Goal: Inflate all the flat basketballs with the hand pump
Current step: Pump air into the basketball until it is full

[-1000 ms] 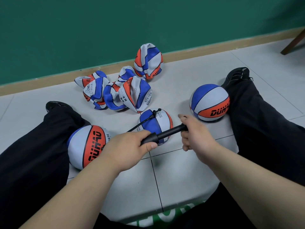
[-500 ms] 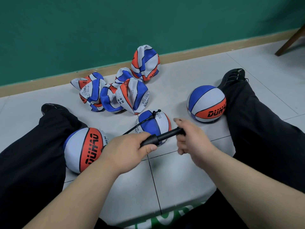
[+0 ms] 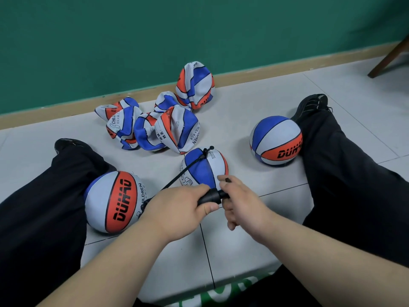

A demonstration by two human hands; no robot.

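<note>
Right hand (image 3: 243,204) now tight against pump (image 3: 210,196)

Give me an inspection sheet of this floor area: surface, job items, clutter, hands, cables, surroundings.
Surface: pale tiled floor.
Job's things: hand pump held in both hands; centre ball on the hose; left ball and right ball, both round, beside the legs; heap of flat basketballs beyond them.
Clutter: nothing seen.
Grippers: left hand grips the pump barrel; right hand grips its handle.
Cables: black hose runs from pump to centre ball's valve.
Surroundings: green wall, wooden skirting, chair leg.
</note>
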